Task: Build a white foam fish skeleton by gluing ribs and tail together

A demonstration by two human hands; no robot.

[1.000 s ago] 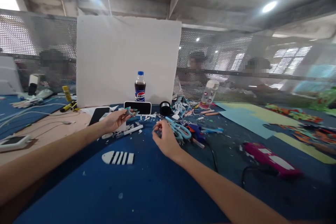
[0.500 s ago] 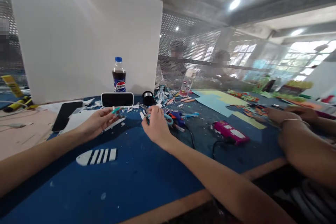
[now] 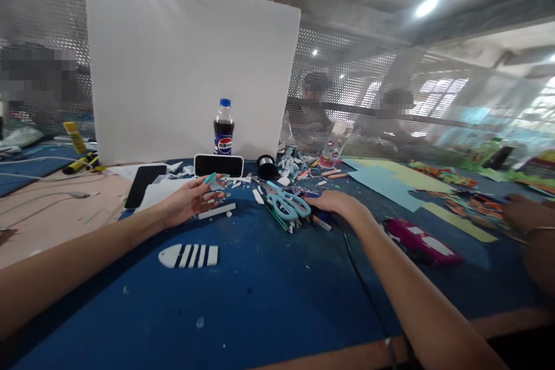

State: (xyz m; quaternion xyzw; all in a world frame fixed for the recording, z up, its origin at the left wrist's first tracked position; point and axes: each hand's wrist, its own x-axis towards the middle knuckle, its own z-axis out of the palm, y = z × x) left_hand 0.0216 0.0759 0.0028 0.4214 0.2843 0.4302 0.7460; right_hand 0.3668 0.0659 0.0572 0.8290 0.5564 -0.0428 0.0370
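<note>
My left hand (image 3: 193, 199) lies palm up on the blue mat (image 3: 243, 295), its fingers curled round a small teal and white piece (image 3: 211, 180). A white foam strip (image 3: 217, 211) lies just beside it. My right hand (image 3: 333, 203) rests palm down to the right of the light blue scissors (image 3: 286, 203), over a blue tool and some pens; its fingers are hidden. A white foam shape with dark slits (image 3: 189, 255) lies near the left forearm.
A cola bottle (image 3: 223, 134), a phone lying on its side (image 3: 218, 165) and a white foam board (image 3: 191, 63) stand at the back. A black phone (image 3: 142, 184), a pink case (image 3: 422, 241), coloured paper sheets (image 3: 390, 188), scraps, and another person's hand (image 3: 522, 211) at the right.
My right hand has left the scissors and moved right onto the blue tool. The left hand keeps the small piece. The view has swung back to the left.
</note>
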